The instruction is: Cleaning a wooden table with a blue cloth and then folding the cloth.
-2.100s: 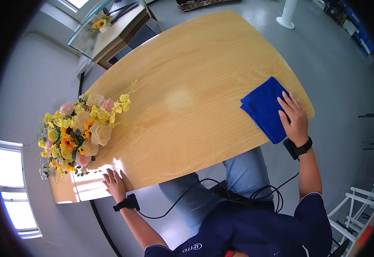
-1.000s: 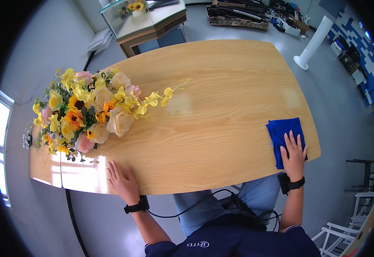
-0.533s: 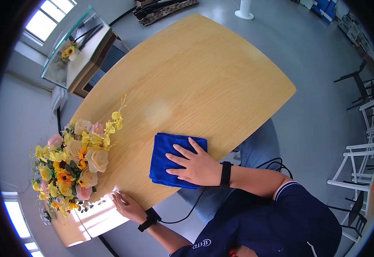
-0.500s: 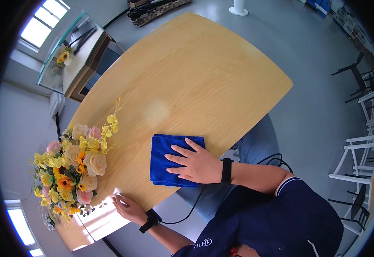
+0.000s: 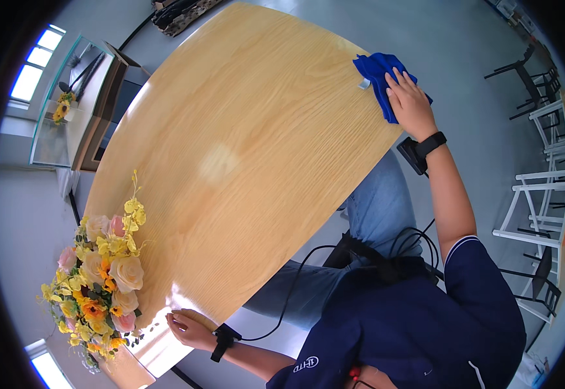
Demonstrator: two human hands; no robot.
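Note:
My right hand (image 5: 412,107) is at the right corner of the light wood table (image 5: 230,123), closed over a blue cloth (image 5: 376,71). The cloth is crumpled there, reaching past the table's edge, with a small white tag at its left side. Its part under my palm is hidden. At the near left edge of the table, close to a sunlit patch, rests my left hand (image 5: 192,330), holding nothing, its fingers loosely bent and apart. Beyond it stands a bunch of yellow, cream and pink flowers (image 5: 127,273).
A black cable (image 5: 293,295) loops from my left wrist beside my legs. Left of the table stands a glass-topped display case (image 5: 91,104) with sunflowers inside. White-legged tables (image 5: 522,201) and black chairs (image 5: 522,74) line the right side.
My right hand has carried the blue cloth from the table's near middle to its right corner, and the flat, folded cloth is now crumpled. My left hand stays nearly in place.

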